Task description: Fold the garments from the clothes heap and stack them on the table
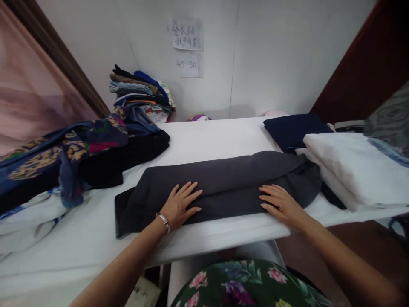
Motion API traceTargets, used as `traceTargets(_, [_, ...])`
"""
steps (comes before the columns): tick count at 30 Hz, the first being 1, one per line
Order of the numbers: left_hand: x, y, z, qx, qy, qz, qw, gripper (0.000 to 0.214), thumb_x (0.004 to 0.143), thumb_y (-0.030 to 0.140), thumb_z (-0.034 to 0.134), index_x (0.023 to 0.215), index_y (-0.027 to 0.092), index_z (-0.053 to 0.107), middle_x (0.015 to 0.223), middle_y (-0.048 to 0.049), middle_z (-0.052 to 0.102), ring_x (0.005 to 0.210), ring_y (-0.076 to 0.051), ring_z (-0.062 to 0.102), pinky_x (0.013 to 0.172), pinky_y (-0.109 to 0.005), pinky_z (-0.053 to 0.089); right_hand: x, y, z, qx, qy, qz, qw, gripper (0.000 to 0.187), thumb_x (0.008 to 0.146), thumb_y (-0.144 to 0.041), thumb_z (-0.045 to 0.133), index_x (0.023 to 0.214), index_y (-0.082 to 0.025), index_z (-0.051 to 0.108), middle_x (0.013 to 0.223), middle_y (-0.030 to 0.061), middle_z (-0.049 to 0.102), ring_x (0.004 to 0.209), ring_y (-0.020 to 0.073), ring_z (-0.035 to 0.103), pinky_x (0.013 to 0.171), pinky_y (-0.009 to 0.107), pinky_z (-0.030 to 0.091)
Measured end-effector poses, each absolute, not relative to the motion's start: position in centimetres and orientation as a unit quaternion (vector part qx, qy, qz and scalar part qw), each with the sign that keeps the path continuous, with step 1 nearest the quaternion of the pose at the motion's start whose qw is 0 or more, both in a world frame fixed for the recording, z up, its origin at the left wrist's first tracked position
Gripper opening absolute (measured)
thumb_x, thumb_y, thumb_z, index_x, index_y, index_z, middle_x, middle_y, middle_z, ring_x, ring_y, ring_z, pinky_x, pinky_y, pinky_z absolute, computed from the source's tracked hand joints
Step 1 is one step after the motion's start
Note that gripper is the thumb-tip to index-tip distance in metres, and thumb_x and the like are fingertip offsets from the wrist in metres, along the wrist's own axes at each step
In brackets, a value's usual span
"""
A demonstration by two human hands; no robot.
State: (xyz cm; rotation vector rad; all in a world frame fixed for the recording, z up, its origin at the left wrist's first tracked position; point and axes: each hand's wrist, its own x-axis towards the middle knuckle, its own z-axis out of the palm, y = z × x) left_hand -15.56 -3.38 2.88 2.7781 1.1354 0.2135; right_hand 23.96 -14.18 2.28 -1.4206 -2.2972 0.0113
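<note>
A dark grey folded garment (223, 175) lies lengthwise across the white-covered table (211, 138) in front of me. My left hand (180, 204) rests flat on its left half, fingers stretched to the right, a metal bracelet at the wrist. On the right half lies my right hand (278, 204), palm down with its fingers pointing left. The garment's right end is loosely bunched, with a fold running over it. Under its left end a dark flat object (119, 213) sticks out; I cannot tell what it is.
Loose patterned and dark clothes (105, 140) lie in a heap at the left. Behind them stands a stack of folded clothes (140, 94). A navy folded cloth (294, 128) and thick white folded cloths (354, 166) sit at the right. Handwritten paper signs (188, 36) hang on the wall.
</note>
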Motion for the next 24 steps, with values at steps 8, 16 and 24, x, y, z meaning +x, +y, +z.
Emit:
traceTargets(8, [-15.9, -5.2, 2.8, 0.916, 0.387, 0.095, 0.043, 0.062, 0.088, 0.052, 0.049, 0.142, 0.024, 0.04, 0.151, -0.0114, 0.036, 0.139, -0.026, 0.032, 0.113, -0.051, 0.024, 17.3, -9.8, 5.2, -0.467, -0.846, -0.023, 0.256, 0.044, 0.093, -0.037, 0.048, 0.135, -0.027, 0.05, 0.15, 0.0084, 0.038, 0.139, 0.0288, 0.031, 0.11, 0.056, 0.031])
traceTargets(16, [-19.6, -6.9, 3.4, 0.879, 0.463, 0.116, 0.009, 0.055, 0.081, 0.03, 0.061, 0.134, 0.018, 0.05, 0.139, -0.0128, 0.053, 0.127, -0.026, 0.048, 0.106, -0.047, 0.037, 15.1, -7.5, 0.3, -0.459, -0.873, -0.026, 0.162, 0.054, 0.094, -0.049, 0.042, 0.142, -0.026, 0.041, 0.149, 0.0098, 0.038, 0.139, 0.0283, 0.032, 0.111, 0.056, 0.027])
traceTargets(24, [-20.8, -6.8, 4.7, 0.857, 0.5, 0.124, -0.002, 0.048, 0.082, 0.006, 0.043, 0.122, 0.025, 0.061, 0.123, -0.007, 0.065, 0.115, -0.021, 0.058, 0.094, -0.044, 0.043, 15.8, -7.5, -0.3, -0.446, -0.874, -0.023, 0.19, 0.056, 0.092, -0.05, 0.045, 0.145, -0.033, 0.036, 0.149, 0.0067, 0.038, 0.137, 0.0285, 0.035, 0.11, 0.056, 0.029])
